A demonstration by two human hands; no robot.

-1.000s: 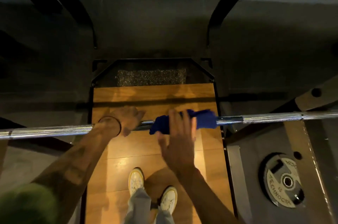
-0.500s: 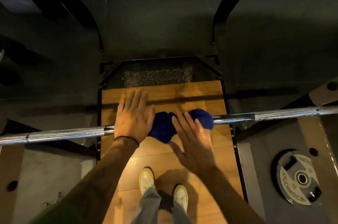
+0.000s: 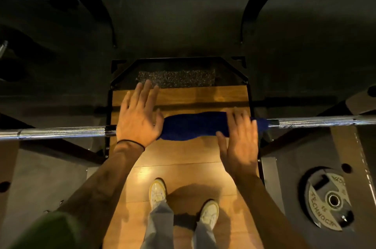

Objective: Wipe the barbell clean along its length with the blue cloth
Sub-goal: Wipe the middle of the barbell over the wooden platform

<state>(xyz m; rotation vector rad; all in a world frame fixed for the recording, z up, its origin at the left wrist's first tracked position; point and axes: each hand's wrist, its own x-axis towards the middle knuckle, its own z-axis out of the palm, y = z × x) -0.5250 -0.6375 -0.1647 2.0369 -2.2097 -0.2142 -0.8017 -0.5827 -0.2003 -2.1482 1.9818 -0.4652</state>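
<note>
A steel barbell (image 3: 61, 132) runs across the view from left to right at about waist height. The blue cloth (image 3: 191, 127) lies draped over its middle, spread lengthwise. My left hand (image 3: 138, 118) lies flat on the bar at the cloth's left end, fingers straight and pointing away from me. At the cloth's right end my right hand (image 3: 241, 139) rests flat on the cloth and bar, fingers straight too. A short tip of cloth sticks out right of that hand.
I stand on a wooden lifting platform (image 3: 183, 159) with black frame edges. A weight plate (image 3: 329, 200) lies on the grey floor at the lower right. Two black rack uprights (image 3: 256, 0) rise beyond the bar.
Both hands went from curling on the bar and cloth to lying flat. They moved apart, and the bunched cloth is now spread out along the bar between them.
</note>
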